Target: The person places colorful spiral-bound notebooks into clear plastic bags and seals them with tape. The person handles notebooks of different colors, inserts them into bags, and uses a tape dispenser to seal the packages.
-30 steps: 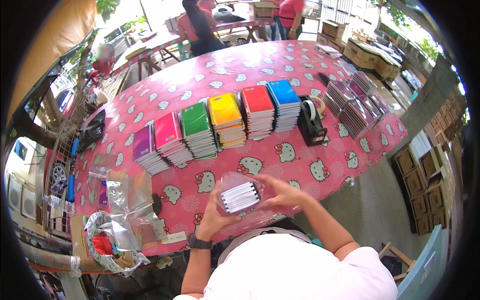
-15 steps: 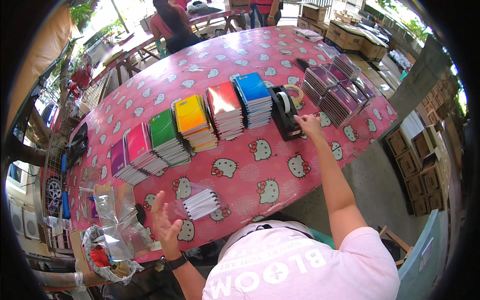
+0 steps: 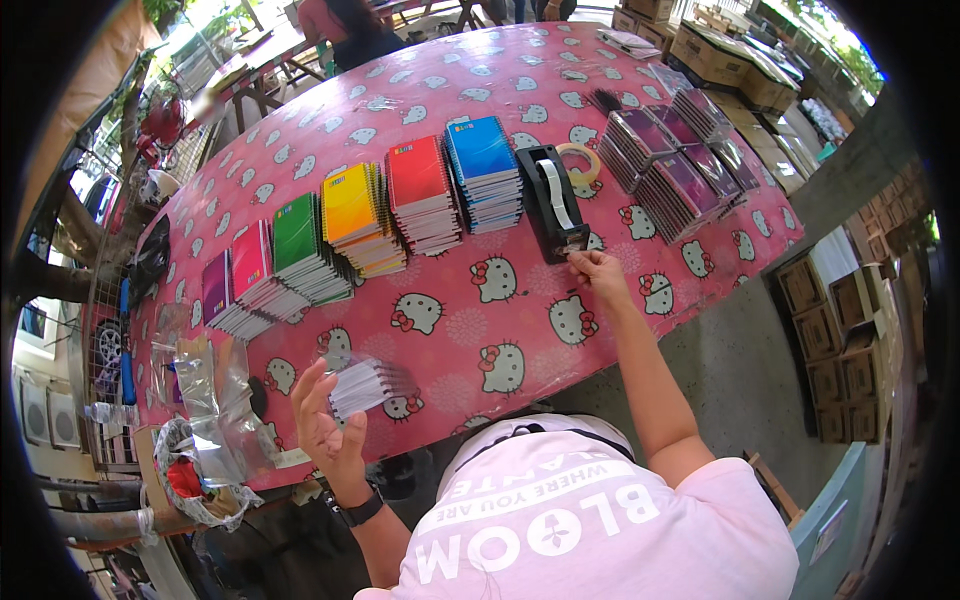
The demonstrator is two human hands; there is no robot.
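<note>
I see right hand (image 3: 601,277) pinched nearly closed at near end of black tape dispenser (image 3: 541,205); cannot tell if it holds anything. Dispenser lies just past that hand, little to left, long side pointing away from person; right hand much nearer than left. Left hand (image 3: 333,435) wide open, holding nothing, just beside small notebook stack (image 3: 358,388); cannot tell if touching. Pink cat-print tabletop (image 3: 470,325) carries row of bright notebook piles (image 3: 350,205). Past right edge: grey floor (image 3: 715,335), brown boxes (image 3: 825,350).

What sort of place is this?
Probably a small, partly open-air packing workshop: stacked notebooks and a tape dispenser on a big table, with piled cartons beyond it at right.
</note>
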